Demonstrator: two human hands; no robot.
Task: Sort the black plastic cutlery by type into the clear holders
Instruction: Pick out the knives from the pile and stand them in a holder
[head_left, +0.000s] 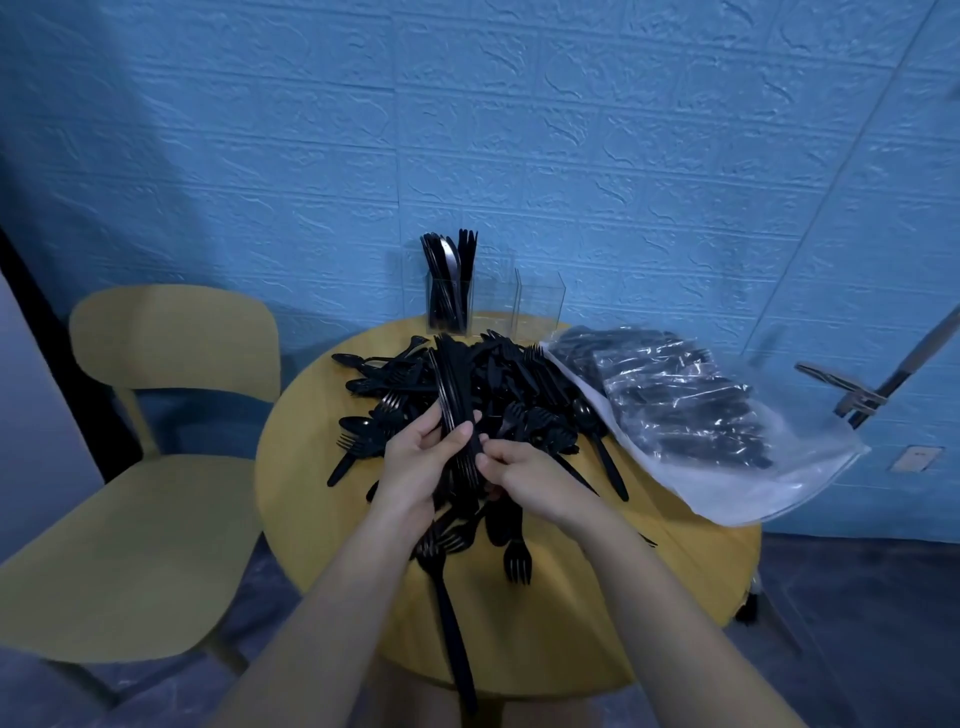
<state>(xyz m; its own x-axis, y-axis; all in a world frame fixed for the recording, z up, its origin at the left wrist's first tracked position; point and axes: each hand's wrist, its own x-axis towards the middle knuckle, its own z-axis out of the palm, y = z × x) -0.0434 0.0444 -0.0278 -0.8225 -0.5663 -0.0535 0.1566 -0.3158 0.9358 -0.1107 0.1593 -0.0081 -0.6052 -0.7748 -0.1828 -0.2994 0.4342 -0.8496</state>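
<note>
Two hands over the table (311, 519): left hand (415, 467) gripping a bundle (457, 395) of knives, right hand (524, 475) pinching its lower end. One heap (498, 395) beneath, too tangled to count. Three holders at the back, one holder (449, 304) filled, two (540, 299) bare; one bag (691, 410) right.

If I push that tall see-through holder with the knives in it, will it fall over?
Probably it tips easily. The clear holder is tall and narrow, and the knives stick out well above its rim, so it looks top-heavy. It stands near the far edge of the round table, so a hard push might send it off.
</note>
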